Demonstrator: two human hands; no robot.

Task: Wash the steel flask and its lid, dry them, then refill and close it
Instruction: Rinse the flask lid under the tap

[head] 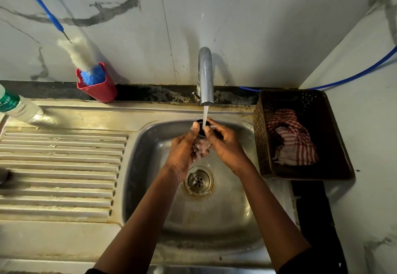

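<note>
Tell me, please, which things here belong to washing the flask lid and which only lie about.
Belongs to the job: lid, held by left hand and right hand under the tap; water; sink; probably the checked cloth, for drying.
Just lying about: brush, red cup, plastic bottle, basket, blue hose.

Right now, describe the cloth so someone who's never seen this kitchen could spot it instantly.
Start at the steel sink. Just to its right, in the wall corner, sits a brown perforated basket. Crumpled inside it lies the cloth, the only fabric in view, checked red and white.
</note>
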